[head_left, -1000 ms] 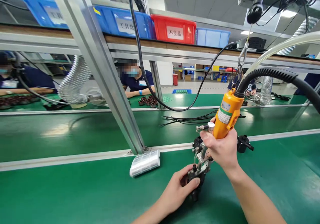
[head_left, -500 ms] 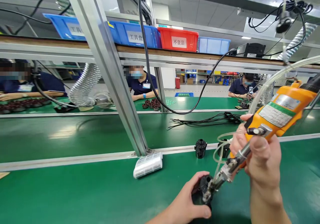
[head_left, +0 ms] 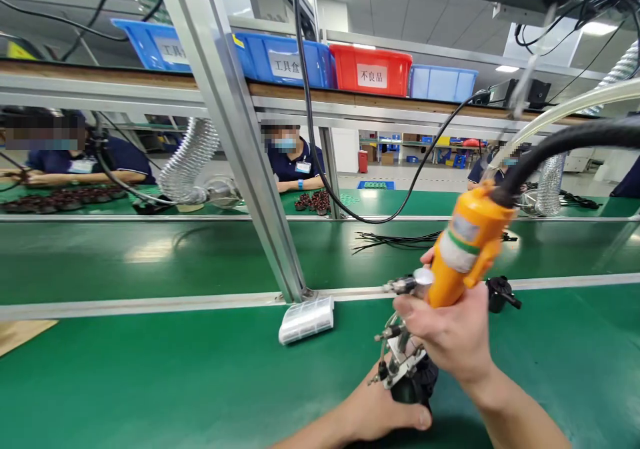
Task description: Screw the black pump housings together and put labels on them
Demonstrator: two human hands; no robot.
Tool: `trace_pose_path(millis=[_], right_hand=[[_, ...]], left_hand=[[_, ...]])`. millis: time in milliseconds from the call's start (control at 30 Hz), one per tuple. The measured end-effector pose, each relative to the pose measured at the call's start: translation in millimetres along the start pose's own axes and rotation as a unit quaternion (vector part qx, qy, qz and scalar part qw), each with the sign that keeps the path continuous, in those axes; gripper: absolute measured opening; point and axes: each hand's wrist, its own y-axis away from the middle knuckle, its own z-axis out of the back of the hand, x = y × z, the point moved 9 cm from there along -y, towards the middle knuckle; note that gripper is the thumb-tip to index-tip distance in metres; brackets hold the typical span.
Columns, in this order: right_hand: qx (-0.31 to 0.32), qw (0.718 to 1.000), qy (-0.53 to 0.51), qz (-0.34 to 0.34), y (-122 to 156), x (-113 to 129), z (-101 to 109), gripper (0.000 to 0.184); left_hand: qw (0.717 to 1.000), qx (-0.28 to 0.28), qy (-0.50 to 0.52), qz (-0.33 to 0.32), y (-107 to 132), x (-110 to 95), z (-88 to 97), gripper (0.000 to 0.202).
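In the head view, my right hand (head_left: 453,332) is wrapped round an orange power screwdriver (head_left: 465,245) with a thick black cable and a clear hose. Its metal head (head_left: 400,362) points down onto a black cylindrical plastic housing (head_left: 417,385); whether the tip touches it I cannot tell. My left hand (head_left: 377,399) grips that housing low over the green bench, thumb on the near side, its other fingers partly hidden behind the tool. Another black housing (head_left: 501,294) stands beyond my right wrist, close to the white strip.
A roll of clear label sheet (head_left: 307,320) lies by the slanted metal post (head_left: 235,142). Black cables (head_left: 395,240) lie on the far strip. A black cable loop (head_left: 370,220) hangs ahead. Bins, one a red bin (head_left: 371,69), line the shelf. Co-workers sit opposite.
The screwdriver has swung from a slant to more upright and moved left, its head now over the housing. My left hand still holds the housing. The view has shifted slightly right.
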Motion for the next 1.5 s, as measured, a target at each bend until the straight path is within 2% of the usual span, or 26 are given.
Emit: trace_pose_path(millis=[100,200,367,500,567,633,700,767,833,900,1000,1100,1200,1333,1500], right_hand=[[0.013,0.999,0.008,-0.041,3.2,-21.7,-6.2,0.05],[0.02,0.998,0.023,-0.06,7.2,-32.3,-7.9,0.046],[0.011,0.998,0.024,-0.057,13.2,-34.4,-5.1,0.047],[-0.019,0.999,0.001,-0.027,4.1,-23.6,5.0,0.048],[-0.064,0.998,-0.009,0.01,-3.3,-8.0,22.7,0.051],[-0.143,0.986,-0.035,0.079,-7.0,16.6,53.8,0.054],[-0.215,0.961,-0.078,0.155,-5.5,42.6,89.5,0.055],[-0.25,0.942,-0.105,0.196,-4.7,62.6,119.1,0.047],[-0.274,0.936,-0.107,0.193,-5.6,74.1,141.6,0.04],[-0.294,0.936,-0.101,0.168,-6.9,78.9,156.6,0.041],[-0.268,0.95,-0.1,0.126,-13.9,79.1,161.6,0.05],[-0.225,0.963,-0.121,0.082,-22.5,72.3,158.0,0.056],[-0.21,0.966,-0.141,0.06,-26.7,65.9,155.4,0.057],[-0.201,0.968,-0.133,0.066,-28.0,64.7,153.4,0.064],[-0.2,0.969,-0.127,0.072,-26.3,64.5,157.1,0.069]], left_hand=[[1.0,0.0,-0.015,0.01,2.2,6.9,-1.0,0.103],[1.0,0.007,-0.026,0.014,2.7,9.2,-1.6,0.102],[0.999,0.016,-0.029,0.019,0.5,10.9,-0.5,0.102],[1.0,0.004,0.002,0.0,3.3,14.7,-4.2,0.105],[0.999,-0.028,0.017,0.015,9.5,23.1,-1.3,0.106],[0.996,-0.079,0.015,0.05,17.3,34.9,9.1,0.106],[0.985,-0.147,-0.014,0.083,23.6,44.9,29.0,0.103],[0.968,-0.227,-0.046,0.099,26.6,50.8,55.3,0.098],[0.952,-0.292,-0.037,0.088,25.6,55.0,78.3,0.099],[0.947,-0.315,0.008,0.069,21.3,62.4,90.6,0.102],[0.954,-0.291,0.027,0.06,16.7,76.7,91.7,0.102],[0.964,-0.256,-0.03,0.062,18.7,86.1,85.5,0.092],[0.967,-0.234,-0.075,0.062,21.1,89.0,81.3,0.08],[0.967,-0.226,-0.107,0.054,21.1,81.7,79.9,0.065],[0.966,-0.179,-0.183,0.033,17.5,56.3,69.0,0.036]])
